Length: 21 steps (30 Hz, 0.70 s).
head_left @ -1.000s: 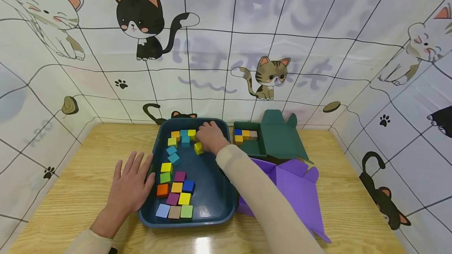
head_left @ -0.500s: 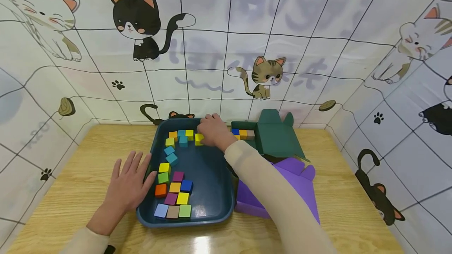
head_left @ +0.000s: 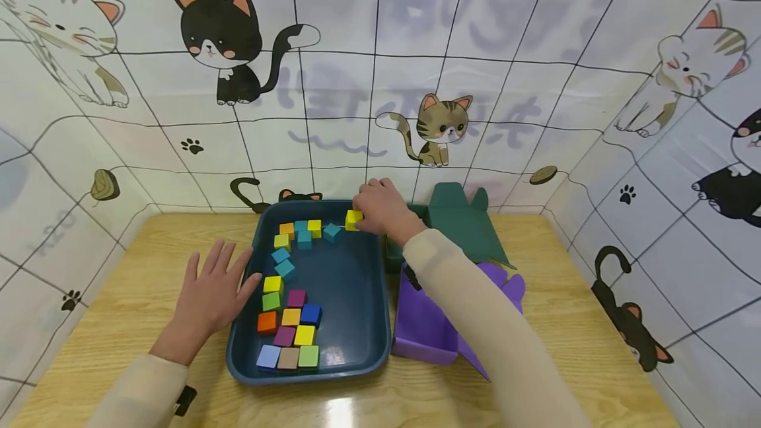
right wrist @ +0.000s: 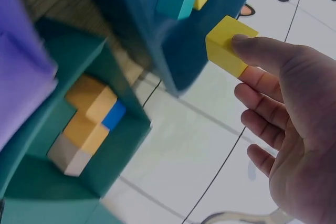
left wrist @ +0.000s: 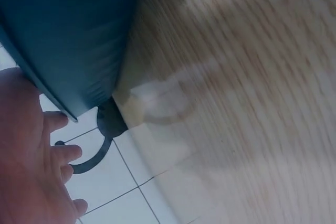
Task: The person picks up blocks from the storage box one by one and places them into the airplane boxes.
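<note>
Wood-grain bench [head_left: 131, 283]: yellow cube [head_left: 353, 219] at navy tray [head_left: 357, 309] corner

Left hand [head_left: 211, 292] lies fingers spread at the tray's left rim; light pressure there should steady it. Yellow cube is at the far right corner, right hand's [head_left: 383, 207] grip pinching it between thumb and fingertips. Maintain even pressure; keep the cube above the rim. Hold the sleeve [head_left: 475, 316] clear of the open green box [right wrist: 118, 153] and purple box [head_left: 425, 325].

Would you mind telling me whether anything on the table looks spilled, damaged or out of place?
Nothing visible looks spilled or damaged, including the yellow cube in the right hand. Mildly askew are three teal cubes in the tray, turned at an angle while most others there sit roughly square.
</note>
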Each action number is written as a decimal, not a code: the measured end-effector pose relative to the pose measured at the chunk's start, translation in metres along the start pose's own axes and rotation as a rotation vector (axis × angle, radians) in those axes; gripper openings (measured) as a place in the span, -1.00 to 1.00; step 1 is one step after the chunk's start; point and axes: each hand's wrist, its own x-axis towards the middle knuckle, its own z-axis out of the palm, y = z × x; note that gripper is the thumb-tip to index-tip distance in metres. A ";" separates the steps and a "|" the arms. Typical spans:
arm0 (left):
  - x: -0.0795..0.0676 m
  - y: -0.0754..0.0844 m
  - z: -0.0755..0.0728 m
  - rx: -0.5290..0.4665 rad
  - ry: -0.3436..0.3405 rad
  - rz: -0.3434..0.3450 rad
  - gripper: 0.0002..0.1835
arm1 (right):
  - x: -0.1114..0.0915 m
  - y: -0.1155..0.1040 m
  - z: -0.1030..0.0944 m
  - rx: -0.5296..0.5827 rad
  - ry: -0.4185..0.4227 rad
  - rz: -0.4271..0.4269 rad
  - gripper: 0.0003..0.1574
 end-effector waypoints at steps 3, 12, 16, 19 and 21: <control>0.004 -0.001 0.004 0.001 -0.016 -0.008 -0.31 | -0.006 0.013 0.000 -0.001 -0.005 0.019 -0.63; 0.009 0.002 0.006 -0.016 -0.037 -0.025 -0.26 | -0.025 0.047 0.010 0.023 0.005 0.063 -0.65; 0.010 0.004 0.009 -0.003 -0.028 -0.018 -0.23 | -0.032 0.058 0.020 0.019 -0.029 0.098 -0.65; 0.010 0.004 0.012 0.010 -0.019 -0.018 -0.23 | -0.035 0.065 0.029 0.001 -0.061 0.115 -0.66; 0.009 0.004 0.013 0.011 -0.020 -0.020 -0.22 | -0.037 0.069 0.035 -0.006 -0.078 0.123 -0.67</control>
